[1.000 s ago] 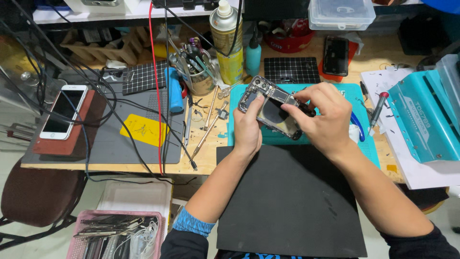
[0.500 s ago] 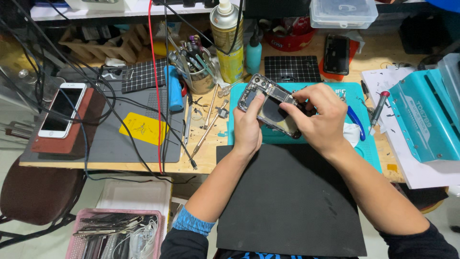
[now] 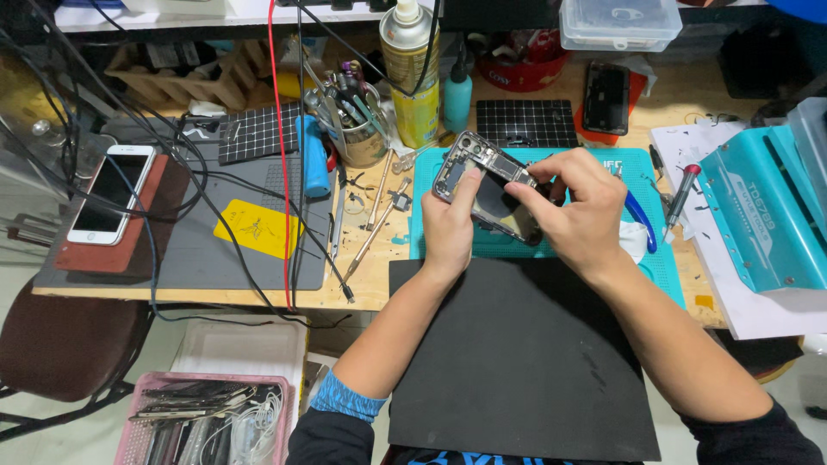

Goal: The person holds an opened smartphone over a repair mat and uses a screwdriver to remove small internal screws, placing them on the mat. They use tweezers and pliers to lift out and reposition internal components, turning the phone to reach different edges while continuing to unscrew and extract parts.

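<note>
Opened phone, seemingly metal-framed, held by both hands.

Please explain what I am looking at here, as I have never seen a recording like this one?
There is no machine: a camera worn on a person's head looks down at their two bare hands over a cluttered workbench. The left hand and the right hand together hold an opened phone, its insides showing, above a teal mat. A black mat lies nearer the person. On the left a white phone rests on a reddish pad; a cup of tools and a yellow spray can stand behind.
</note>
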`<state>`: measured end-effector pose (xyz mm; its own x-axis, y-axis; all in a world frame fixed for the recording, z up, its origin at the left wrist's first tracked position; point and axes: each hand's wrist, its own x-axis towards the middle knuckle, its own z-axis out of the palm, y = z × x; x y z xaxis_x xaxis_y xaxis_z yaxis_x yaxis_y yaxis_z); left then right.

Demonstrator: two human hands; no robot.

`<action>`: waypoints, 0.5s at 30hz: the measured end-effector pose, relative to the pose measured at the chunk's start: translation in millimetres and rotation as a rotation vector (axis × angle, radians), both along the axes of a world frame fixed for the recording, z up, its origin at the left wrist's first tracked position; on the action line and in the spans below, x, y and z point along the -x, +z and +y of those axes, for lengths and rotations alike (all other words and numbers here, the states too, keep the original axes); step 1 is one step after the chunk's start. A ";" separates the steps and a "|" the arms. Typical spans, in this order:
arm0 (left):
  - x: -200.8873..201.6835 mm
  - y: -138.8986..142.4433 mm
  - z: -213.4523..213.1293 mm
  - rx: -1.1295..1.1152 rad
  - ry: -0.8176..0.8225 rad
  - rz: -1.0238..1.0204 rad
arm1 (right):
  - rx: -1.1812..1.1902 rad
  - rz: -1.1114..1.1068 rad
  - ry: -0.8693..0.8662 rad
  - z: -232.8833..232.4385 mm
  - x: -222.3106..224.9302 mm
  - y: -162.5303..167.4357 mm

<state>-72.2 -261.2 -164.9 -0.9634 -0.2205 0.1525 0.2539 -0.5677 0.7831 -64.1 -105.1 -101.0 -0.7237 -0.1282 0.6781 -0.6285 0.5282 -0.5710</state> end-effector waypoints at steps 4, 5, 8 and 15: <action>0.1 2.4 -0.1 0.006 0.011 0.017 | 0.026 -0.001 -0.006 -2.0 0.5 -2.8; -0.4 3.0 -0.1 0.010 0.015 0.012 | 0.022 0.006 -0.011 -2.2 0.5 -3.1; -2.3 4.6 -0.1 0.006 0.022 0.008 | 0.010 0.042 -0.017 -2.7 0.2 -3.2; -3.0 4.3 0.7 0.024 0.044 0.016 | -0.012 0.101 -0.024 -5.3 -1.4 -0.7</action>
<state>-69.1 -260.5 -160.6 -0.9502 -0.2589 0.1735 0.2909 -0.5367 0.7920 -62.7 -110.3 -101.7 -0.6545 -0.1198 0.7465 -0.6695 0.5505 -0.4987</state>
